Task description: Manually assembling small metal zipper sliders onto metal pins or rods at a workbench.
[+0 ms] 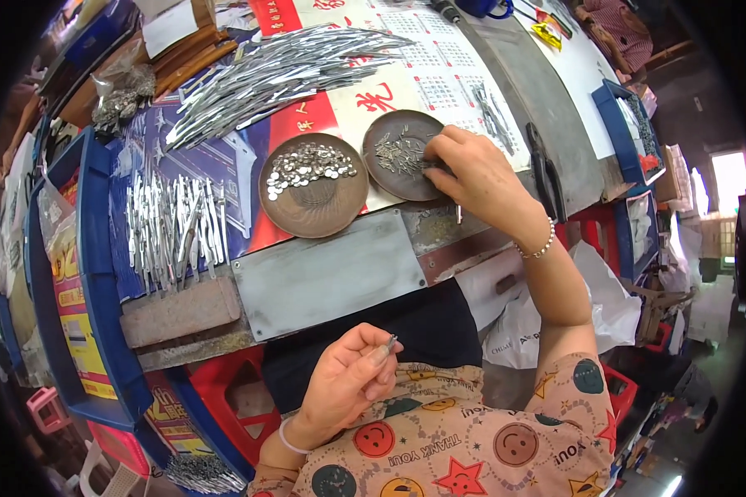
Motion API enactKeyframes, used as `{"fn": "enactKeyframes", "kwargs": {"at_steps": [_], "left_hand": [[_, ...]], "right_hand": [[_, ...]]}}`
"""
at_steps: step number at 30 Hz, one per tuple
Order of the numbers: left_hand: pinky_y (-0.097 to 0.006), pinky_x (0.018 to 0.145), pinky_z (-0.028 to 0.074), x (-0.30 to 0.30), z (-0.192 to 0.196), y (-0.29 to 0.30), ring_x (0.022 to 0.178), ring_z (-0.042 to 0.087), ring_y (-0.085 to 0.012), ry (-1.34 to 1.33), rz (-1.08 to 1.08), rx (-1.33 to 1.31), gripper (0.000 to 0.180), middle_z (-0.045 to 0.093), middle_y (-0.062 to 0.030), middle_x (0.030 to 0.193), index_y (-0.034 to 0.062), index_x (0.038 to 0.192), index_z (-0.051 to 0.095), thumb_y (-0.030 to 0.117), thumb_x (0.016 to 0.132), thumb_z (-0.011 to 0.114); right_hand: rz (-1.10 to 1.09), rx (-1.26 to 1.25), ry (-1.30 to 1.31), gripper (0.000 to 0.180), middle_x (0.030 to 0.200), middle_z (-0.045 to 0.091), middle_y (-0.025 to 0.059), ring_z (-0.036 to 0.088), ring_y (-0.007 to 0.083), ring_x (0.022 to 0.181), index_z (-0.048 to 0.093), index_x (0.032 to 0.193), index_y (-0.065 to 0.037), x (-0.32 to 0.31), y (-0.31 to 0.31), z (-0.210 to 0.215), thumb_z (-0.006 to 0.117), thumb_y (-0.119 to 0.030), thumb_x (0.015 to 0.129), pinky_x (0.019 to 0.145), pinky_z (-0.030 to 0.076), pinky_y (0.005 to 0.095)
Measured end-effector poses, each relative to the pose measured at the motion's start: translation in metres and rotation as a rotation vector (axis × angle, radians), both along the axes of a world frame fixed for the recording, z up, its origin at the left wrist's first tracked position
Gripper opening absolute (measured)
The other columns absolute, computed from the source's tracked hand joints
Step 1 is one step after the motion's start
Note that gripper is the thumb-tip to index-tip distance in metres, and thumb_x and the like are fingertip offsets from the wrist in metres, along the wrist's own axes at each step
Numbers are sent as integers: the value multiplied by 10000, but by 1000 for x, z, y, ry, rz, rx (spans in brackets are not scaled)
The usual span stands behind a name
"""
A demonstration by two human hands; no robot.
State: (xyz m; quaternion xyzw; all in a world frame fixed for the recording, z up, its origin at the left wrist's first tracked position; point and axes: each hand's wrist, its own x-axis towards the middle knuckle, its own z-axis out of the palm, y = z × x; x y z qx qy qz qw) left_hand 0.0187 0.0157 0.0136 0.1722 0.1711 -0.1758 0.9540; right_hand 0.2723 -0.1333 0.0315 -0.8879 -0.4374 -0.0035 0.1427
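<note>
My left hand (355, 374), held low in front of my body, pinches a small metal piece (392, 341) between thumb and fingertips. My right hand (476, 172) reaches over the right-hand brown dish (406, 187), its fingers drawn together among small metal pins (399, 154). A short silvery tip (459, 214) shows beneath that hand; what it belongs to is hidden. Beside it, a second brown dish (313, 217) carries many shiny round metal discs (311, 164). Black-handled pliers (545, 170) lie to the right of my right hand.
A long heap of thin metal strips (282, 79) covers the back of the table. Shorter strips (176, 228) lie at left, behind a worn block (182, 313). A metal plate (327, 273) fronts the dishes. Blue trays (99, 273) stand left. Another person (622, 33) sits far right.
</note>
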Motion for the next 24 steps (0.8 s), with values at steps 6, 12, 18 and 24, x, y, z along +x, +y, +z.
{"fn": "enactKeyframes", "kwargs": {"at_steps": [6,12,18,24], "left_hand": [[-215,529,355,4,0,4,547,389,-83,-2,-5,-45,115,500,-58,736,9,1030,504,100,965,478],[-227,532,361,6,-1,6,549,418,-93,-15,-2,-60,136,503,-51,739,15,1034,498,133,969,485],[-224,525,351,7,-5,6,549,427,-93,-2,-11,-108,147,505,-50,747,23,1018,496,161,972,484],[-217,499,329,8,-10,4,534,417,-82,19,-20,-262,133,503,-33,755,67,1025,504,187,967,500]], "right_hand": [[67,-19,78,79,787,533,140,539,329,755,503,798,-3,16,7,-5,552,-62,782,679,434,396],[32,180,206,66,748,534,123,527,255,678,513,830,4,14,2,5,559,-41,816,644,437,332],[-133,443,509,44,730,577,35,500,79,643,560,862,14,8,1,3,569,-10,826,597,429,245],[-203,675,764,63,789,623,11,559,45,681,597,872,29,-13,5,8,577,8,816,615,464,193]]}}
